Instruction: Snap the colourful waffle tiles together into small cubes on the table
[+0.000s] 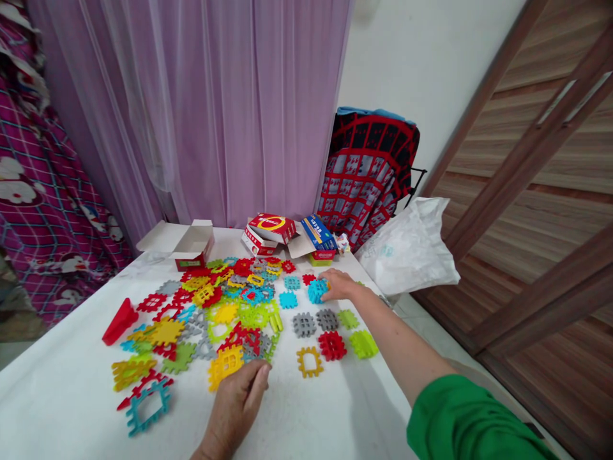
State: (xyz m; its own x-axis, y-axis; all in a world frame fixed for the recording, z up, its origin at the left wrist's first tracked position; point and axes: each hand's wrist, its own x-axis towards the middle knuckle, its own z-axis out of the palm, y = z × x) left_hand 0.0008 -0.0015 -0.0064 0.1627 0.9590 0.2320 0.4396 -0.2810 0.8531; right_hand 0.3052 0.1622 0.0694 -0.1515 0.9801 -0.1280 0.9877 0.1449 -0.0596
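Observation:
My right hand (337,283) reaches to the far right part of the table, its fingers closed on a stack of blue notched building pieces (317,291). My left hand (239,397) is closed near the front edge, knuckles up. Its fingertips are hidden, so what it holds, if anything, does not show. Yellow window-shaped building pieces (224,365) are right against its knuckles. Below my right hand are grey pieces (303,324), red pieces (332,345), light green pieces (364,344) and a mustard square frame (310,362). Left of it lies another blue piece (288,299).
A mixed heap of building pieces (225,313) spreads over the left and middle of the white table (306,415). Open boxes (195,246) (271,233) (317,235) stand along the back. A red wedge (121,321) lies left. A white plastic bag (407,249) is beyond the right edge.

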